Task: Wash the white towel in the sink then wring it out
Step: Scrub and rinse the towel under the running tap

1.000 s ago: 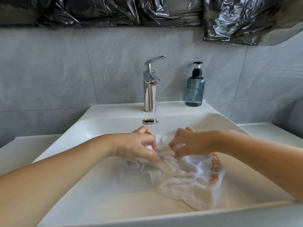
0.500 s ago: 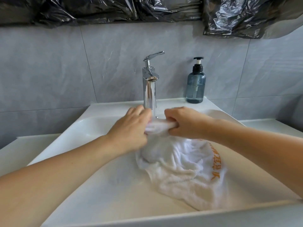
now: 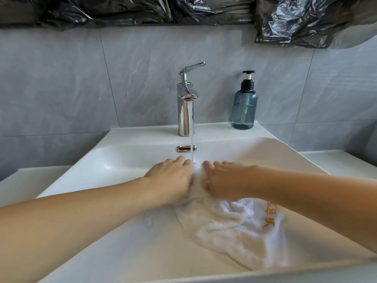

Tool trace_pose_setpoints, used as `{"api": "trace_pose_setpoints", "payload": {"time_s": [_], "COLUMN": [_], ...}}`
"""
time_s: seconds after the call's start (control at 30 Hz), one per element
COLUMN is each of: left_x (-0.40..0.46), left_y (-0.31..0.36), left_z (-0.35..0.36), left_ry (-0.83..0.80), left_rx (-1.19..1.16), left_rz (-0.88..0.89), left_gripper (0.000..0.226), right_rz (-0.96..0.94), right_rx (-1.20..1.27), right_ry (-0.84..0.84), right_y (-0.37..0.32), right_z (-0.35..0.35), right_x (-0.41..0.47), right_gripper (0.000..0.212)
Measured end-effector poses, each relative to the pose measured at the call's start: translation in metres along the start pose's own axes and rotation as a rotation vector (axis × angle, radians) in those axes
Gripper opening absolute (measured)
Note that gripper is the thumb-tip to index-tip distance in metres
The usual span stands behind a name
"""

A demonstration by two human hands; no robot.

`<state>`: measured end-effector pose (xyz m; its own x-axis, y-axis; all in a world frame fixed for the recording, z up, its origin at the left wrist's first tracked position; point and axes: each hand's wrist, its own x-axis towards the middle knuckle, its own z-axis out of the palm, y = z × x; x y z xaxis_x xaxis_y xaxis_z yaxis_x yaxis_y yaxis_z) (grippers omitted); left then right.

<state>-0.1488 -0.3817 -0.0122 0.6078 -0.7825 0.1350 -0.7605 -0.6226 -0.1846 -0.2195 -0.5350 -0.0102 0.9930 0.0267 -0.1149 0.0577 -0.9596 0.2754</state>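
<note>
A wet white towel (image 3: pixel 230 229) with orange lettering lies bunched in the white sink (image 3: pixel 114 158), spreading toward the front right. My left hand (image 3: pixel 173 178) and my right hand (image 3: pixel 222 180) sit side by side at the towel's far end, fingers curled down onto the cloth and gripping a bunched fold between them. Water runs from the chrome faucet (image 3: pixel 186 103) in a thin stream that lands on that fold, right between the two hands. The cloth under my palms is hidden.
A blue-grey pump soap bottle (image 3: pixel 244 105) stands on the sink's back ledge at the right. A chrome overflow slot (image 3: pixel 186 148) sits below the faucet. Grey tiles form the wall, with black plastic sheeting (image 3: pixel 183 9) hung along the top.
Both hands have come down from the raised position near the spout, pushing the bunched fold back into the basin under the stream. The towel's body has stayed at the front right.
</note>
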Motion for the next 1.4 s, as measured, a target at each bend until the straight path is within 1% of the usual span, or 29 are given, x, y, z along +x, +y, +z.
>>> {"api": "trace_pose_setpoints", "payload": {"time_s": [0.07, 0.1, 0.13, 0.17, 0.2, 0.27, 0.3, 0.33, 0.4, 0.47, 0.53, 0.6, 0.63, 0.67, 0.73, 0.8, 0.83, 0.9, 0.97, 1.0, 1.03, 1.07, 1.1, 1.13, 1.2, 1.23, 1.3, 1.33, 1.4], "left_x": [0.0, 0.0, -0.001, -0.001, 0.001, 0.01, 0.012, 0.013, 0.011, 0.003, 0.005, 0.011, 0.014, 0.014, 0.011, 0.011, 0.015, 0.021, 0.019, 0.015, 0.009, 0.001, -0.007, -0.016, -0.025, -0.025, -0.024, -0.024, -0.023], "left_y": [0.012, 0.016, 0.017, 0.014, 0.007, -0.009, -0.012, -0.008, 0.004, 0.015, 0.005, -0.004, -0.003, 0.001, 0.008, 0.005, -0.003, -0.02, -0.025, -0.022, -0.016, -0.009, -0.002, 0.005, 0.018, 0.023, 0.032, 0.036, 0.039], "left_z": [-0.007, -0.006, -0.005, -0.004, -0.002, 0.002, 0.004, 0.003, -0.001, -0.004, -0.001, 0.0, 0.002, 0.001, -0.002, -0.006, -0.007, -0.011, -0.016, -0.02, -0.023, -0.026, -0.029, -0.031, -0.032, -0.032, -0.029, -0.027, -0.027], "left_ry": [0.07, 0.096, 0.089, 0.054, 0.024, -0.049, -0.079, -0.074, -0.034, -0.021, -0.034, -0.042, -0.045, -0.047, -0.085, -0.124, -0.113, -0.062, 0.055, 0.121, 0.176, 0.194, 0.145, 0.036, -0.21, -0.277, -0.282, -0.263, -0.228], "left_rx": [-0.1, -0.156, -0.191, -0.208, -0.208, -0.172, -0.141, -0.139, -0.232, -0.32, -0.308, -0.194, -0.172, -0.19, -0.336, -0.506, -0.511, -0.419, -0.252, -0.16, -0.097, -0.099, -0.145, -0.181, -0.112, -0.056, 0.025, 0.048, 0.024], "left_rz": [0.081, 0.116, 0.115, 0.075, 0.017, -0.095, -0.119, -0.113, -0.023, 0.043, -0.03, -0.119, -0.125, -0.101, -0.05, -0.06, -0.111, -0.232, -0.275, -0.241, -0.164, -0.055, 0.052, 0.119, 0.136, 0.119, 0.142, 0.162, 0.164], "left_gripper": [0.005, 0.005, 0.011, 0.015, 0.014, 0.008, 0.012, 0.015, 0.01, 0.028, 0.023, 0.012, 0.01, 0.015, 0.032, 0.033, 0.03, 0.025, 0.018, 0.019, 0.023, 0.026, 0.024, 0.021, 0.032, 0.034, 0.031, 0.033, 0.034], "right_rz": [0.139, 0.174, 0.167, 0.143, 0.106, 0.009, -0.026, -0.03, 0.036, 0.09, 0.041, -0.039, -0.044, -0.021, 0.059, 0.13, 0.147, 0.186, 0.212, 0.207, 0.185, 0.144, 0.102, 0.074, 0.041, 0.019, -0.009, -0.007, 0.013], "right_rx": [0.105, 0.077, 0.028, 0.013, -0.003, -0.013, -0.016, -0.014, -0.006, 0.003, 0.003, 0.039, 0.064, 0.075, 0.055, 0.02, 0.002, 0.018, 0.018, -0.007, -0.038, -0.062, -0.08, -0.074, 0.027, 0.089, 0.178, 0.185, 0.149], "right_ry": [0.026, 0.014, 0.021, 0.049, 0.07, 0.103, 0.102, 0.095, 0.04, 0.006, 0.033, 0.083, 0.097, 0.093, 0.069, 0.063, 0.077, 0.173, 0.266, 0.255, 0.206, 0.134, 0.05, -0.016, -0.081, -0.106, -0.132, -0.11, -0.001], "right_y": [0.009, 0.012, 0.014, 0.013, 0.01, 0.002, -0.001, 0.001, 0.01, 0.016, 0.011, 0.001, 0.0, 0.002, 0.012, 0.019, 0.02, 0.02, 0.023, 0.024, 0.024, 0.022, 0.021, 0.021, 0.023, 0.025, 0.027, 0.027, 0.024], "right_z": [-0.003, -0.005, -0.004, -0.004, -0.004, -0.01, -0.012, -0.013, -0.01, -0.009, -0.011, -0.011, -0.011, -0.01, -0.007, -0.005, -0.007, -0.014, -0.022, -0.024, -0.026, -0.024, -0.018, -0.011, -0.003, -0.001, 0.0, 0.002, 0.003], "right_x": [0.006, 0.007, 0.009, 0.009, 0.007, -0.001, -0.006, -0.008, -0.006, -0.007, -0.008, -0.014, -0.017, -0.019, -0.017, -0.013, -0.008, 0.001, 0.005, 0.003, -0.002, -0.009, -0.016, -0.023, -0.036, -0.039, -0.041, -0.04, -0.036], "right_gripper": [0.033, 0.032, 0.03, 0.026, 0.026, 0.035, 0.037, 0.036, 0.029, 0.022, 0.027, 0.033, 0.034, 0.034, 0.028, 0.022, 0.02, 0.028, 0.033, 0.033, 0.032, 0.034, 0.045, 0.06, 0.091, 0.101, 0.107, 0.104, 0.09]}}
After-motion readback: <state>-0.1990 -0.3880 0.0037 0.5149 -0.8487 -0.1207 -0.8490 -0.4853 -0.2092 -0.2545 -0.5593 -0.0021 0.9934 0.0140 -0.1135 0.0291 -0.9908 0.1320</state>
